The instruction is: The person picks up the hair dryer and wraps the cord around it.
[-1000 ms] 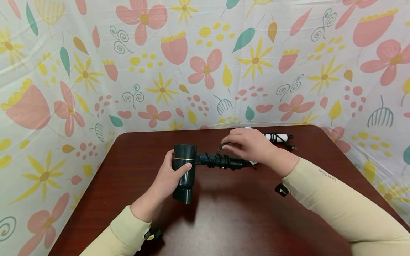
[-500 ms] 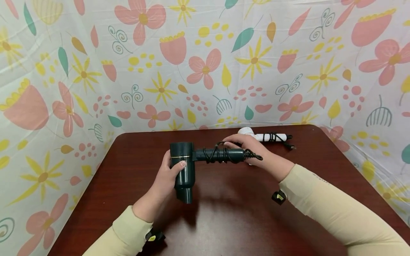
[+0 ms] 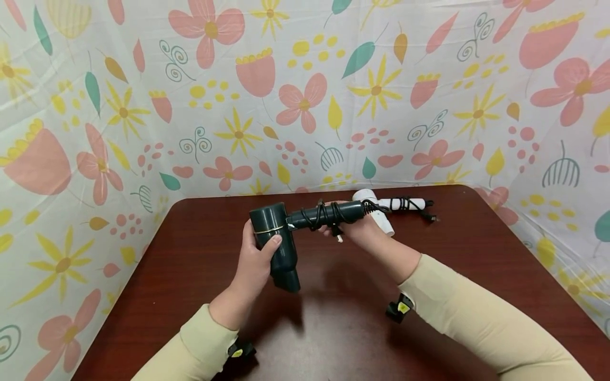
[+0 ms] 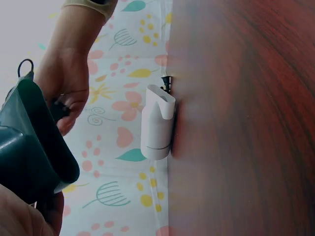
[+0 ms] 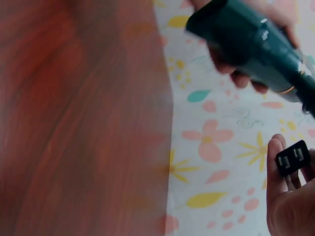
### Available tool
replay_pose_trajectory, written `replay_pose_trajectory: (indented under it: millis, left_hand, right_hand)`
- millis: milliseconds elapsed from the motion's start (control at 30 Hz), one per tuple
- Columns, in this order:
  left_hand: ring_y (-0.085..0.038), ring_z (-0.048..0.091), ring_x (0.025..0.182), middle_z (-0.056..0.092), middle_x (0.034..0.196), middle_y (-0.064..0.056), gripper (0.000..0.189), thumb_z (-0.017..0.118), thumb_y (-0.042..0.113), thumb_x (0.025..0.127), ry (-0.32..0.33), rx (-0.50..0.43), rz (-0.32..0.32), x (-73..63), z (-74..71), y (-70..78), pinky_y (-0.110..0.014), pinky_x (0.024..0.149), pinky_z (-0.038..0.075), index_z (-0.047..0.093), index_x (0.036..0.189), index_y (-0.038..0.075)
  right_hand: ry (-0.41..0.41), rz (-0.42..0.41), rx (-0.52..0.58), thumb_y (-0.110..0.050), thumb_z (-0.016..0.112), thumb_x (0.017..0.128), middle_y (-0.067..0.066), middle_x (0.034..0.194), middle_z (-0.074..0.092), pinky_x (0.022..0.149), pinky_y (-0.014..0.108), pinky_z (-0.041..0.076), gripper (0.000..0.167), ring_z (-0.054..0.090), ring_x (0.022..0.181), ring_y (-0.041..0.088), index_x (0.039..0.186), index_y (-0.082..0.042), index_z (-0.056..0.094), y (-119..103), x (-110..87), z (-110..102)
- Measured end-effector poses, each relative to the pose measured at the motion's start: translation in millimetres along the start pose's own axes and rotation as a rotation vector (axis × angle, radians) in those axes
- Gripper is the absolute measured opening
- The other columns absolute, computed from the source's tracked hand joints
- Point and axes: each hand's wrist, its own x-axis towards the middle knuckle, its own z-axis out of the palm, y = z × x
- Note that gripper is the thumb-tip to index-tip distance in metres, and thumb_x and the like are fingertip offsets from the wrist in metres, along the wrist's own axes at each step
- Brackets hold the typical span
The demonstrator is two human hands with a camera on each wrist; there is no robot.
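Observation:
My left hand (image 3: 254, 259) grips the barrel of a dark green hair dryer (image 3: 285, 254), thumb across its front, holding it above the table. The nozzle points down and the handle slants up to the right. A black cord (image 3: 320, 216) is wound round the handle. Behind the handle, my right hand (image 3: 360, 228) is partly hidden by it. In the right wrist view the fingers of that hand pinch the cord's black plug (image 5: 293, 158), its metal prongs facing the camera. The left wrist view shows the dryer's open nozzle (image 4: 47, 137) close up.
A white hair dryer (image 3: 366, 196) with black cord round its handle lies at the back right of the dark red wooden table (image 3: 333, 328). My right forearm overlaps part of it in the head view. A floral cloth (image 3: 305, 106) hangs behind the table.
The green dryer's handle has tilted upward and its nozzle has swung to the right. My right hand has moved from above the handle down behind it, bringing the plug below the handle.

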Motion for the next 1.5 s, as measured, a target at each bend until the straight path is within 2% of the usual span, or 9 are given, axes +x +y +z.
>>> replay_pose_trajectory:
  millis: [100, 233, 300, 533, 767, 933, 1067, 1233, 1500]
  left_hand:
    - [-0.03, 0.057, 0.108, 0.05, 0.127, -0.015, 0.066, 0.063, 0.018, 0.096, 0.019, 0.009, 0.021, 0.5, 2.5, 0.5, -0.043, 0.088, 0.053, 0.024, 0.148, 0.021]
    - [-0.03, 0.057, 0.109, 0.049, 0.129, -0.014, 0.068, 0.064, 0.019, 0.095, 0.044, 0.022, 0.024, 1.4, 3.0, 2.3, -0.045, 0.088, 0.053, 0.022, 0.149, 0.02]
    - [-0.031, 0.057, 0.11, 0.049, 0.129, -0.013, 0.069, 0.064, 0.021, 0.095, 0.06, 0.034, 0.022, 2.1, 2.2, 3.3, -0.046, 0.089, 0.052, 0.022, 0.149, 0.02]
    - [-0.031, 0.058, 0.11, 0.049, 0.13, -0.014, 0.072, 0.067, 0.025, 0.095, 0.079, 0.108, -0.015, 2.4, 1.7, 6.6, -0.049, 0.09, 0.053, 0.021, 0.15, 0.021]
    - [-0.031, 0.058, 0.109, 0.049, 0.129, -0.014, 0.074, 0.067, 0.029, 0.095, 0.09, 0.155, -0.045, 5.7, -0.1, 4.7, -0.048, 0.089, 0.053, 0.021, 0.151, 0.02]
    - [-0.03, 0.058, 0.11, 0.049, 0.129, -0.012, 0.075, 0.068, 0.035, 0.094, 0.08, 0.185, -0.092, 10.5, -3.7, -0.2, -0.049, 0.088, 0.053, 0.021, 0.151, 0.021]
    - [-0.03, 0.058, 0.112, 0.048, 0.131, -0.012, 0.077, 0.068, 0.039, 0.094, 0.075, 0.211, -0.129, 16.4, -7.6, -5.3, -0.05, 0.089, 0.052, 0.02, 0.152, 0.021]
    - [-0.031, 0.058, 0.113, 0.049, 0.131, -0.012, 0.084, 0.069, 0.046, 0.091, 0.089, 0.265, -0.185, 25.3, -13.0, -10.9, -0.053, 0.089, 0.052, 0.018, 0.154, 0.021]
    - [-0.029, 0.058, 0.114, 0.048, 0.133, -0.009, 0.095, 0.067, 0.059, 0.087, 0.097, 0.367, -0.297, 45.1, -17.6, -25.1, -0.053, 0.091, 0.051, 0.014, 0.156, 0.022]
  right_hand:
    - [0.085, -0.011, 0.027, -0.006, 0.036, 0.104, 0.006, 0.074, 0.06, 0.059, 0.023, 0.043, 0.027, 0.053, 0.058, 0.015, 0.091, -0.003, 0.06, 8, 3.0, -4]
    - [0.223, -0.25, -0.199, -0.001, 0.043, 0.102, 0.011, 0.084, 0.072, 0.076, 0.034, 0.056, 0.029, 0.07, 0.075, 0.018, 0.125, 0.012, 0.055, 30, -5.4, -17]
    - [0.223, -0.283, -0.162, -0.003, 0.04, 0.104, 0.011, 0.086, 0.071, 0.08, 0.035, 0.056, 0.031, 0.071, 0.078, 0.019, 0.129, 0.012, 0.051, 32, -9.1, -18]
    - [0.202, -0.259, -0.068, -0.01, 0.036, 0.106, 0.006, 0.086, 0.069, 0.077, 0.029, 0.053, 0.028, 0.068, 0.084, 0.018, 0.126, 0.004, 0.05, 33, -19.6, -19]
    - [0.111, -0.251, 0.117, 0.0, 0.033, 0.094, 0.008, 0.1, 0.063, 0.087, 0.032, 0.049, 0.029, 0.065, 0.086, 0.021, 0.118, -0.003, 0.05, 35, -29.3, -27]
    - [0.16, -0.187, 0.175, -0.021, 0.041, 0.105, 0.005, 0.102, 0.064, 0.092, 0.036, 0.051, 0.02, 0.067, 0.087, 0.022, 0.115, -0.007, 0.05, 36, -30.3, -34]
    - [0.202, -0.145, 0.106, -0.033, 0.05, 0.105, 0.002, 0.102, 0.068, 0.092, 0.033, 0.052, 0.033, 0.069, 0.092, 0.018, 0.125, -0.006, 0.05, 40, -24.0, -40]
    - [0.211, -0.115, 0.079, -0.024, 0.05, 0.106, 0.002, 0.107, 0.068, 0.096, 0.035, 0.051, 0.039, 0.068, 0.099, 0.018, 0.134, 0.002, 0.044, 46, -9.4, -46]
    - [0.31, 0.033, 0.129, -0.008, 0.053, 0.102, 0.019, 0.146, 0.041, 0.103, 0.033, 0.045, 0.071, 0.066, 0.107, 0.018, 0.156, 0.004, 0.009, 58, 25.4, -53]
